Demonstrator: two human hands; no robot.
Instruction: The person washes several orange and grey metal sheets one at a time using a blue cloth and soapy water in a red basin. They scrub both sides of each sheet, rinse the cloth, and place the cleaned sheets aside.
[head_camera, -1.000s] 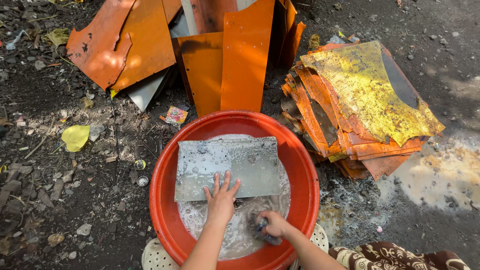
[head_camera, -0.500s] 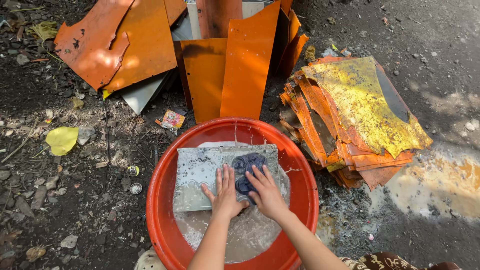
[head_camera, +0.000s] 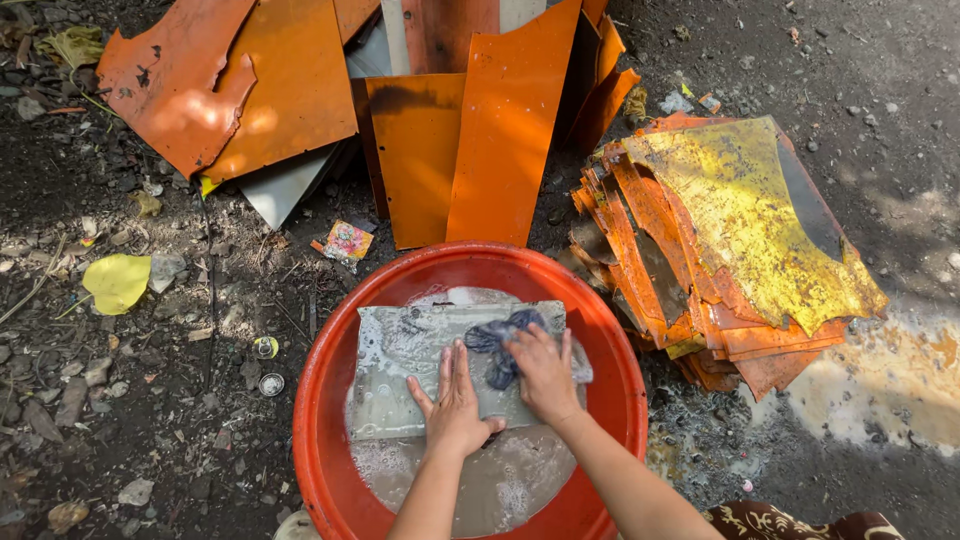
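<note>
Grey metal sheet lying flat across the red basin, half in soapy water — stiff, thin, likely slippery when wet, edges probably sharp; best gripped along the long sides. Dull, streaked with suds. Left hand open, fingers spread, pressing the sheet down. Right hand curled over a dark blue rag — held against the sheet.

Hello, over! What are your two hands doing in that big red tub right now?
Left hand flat on grey metal sheet in red plastic basin. Right hand pressing dark blue rag on the sheet. Nothing in the way.
</note>
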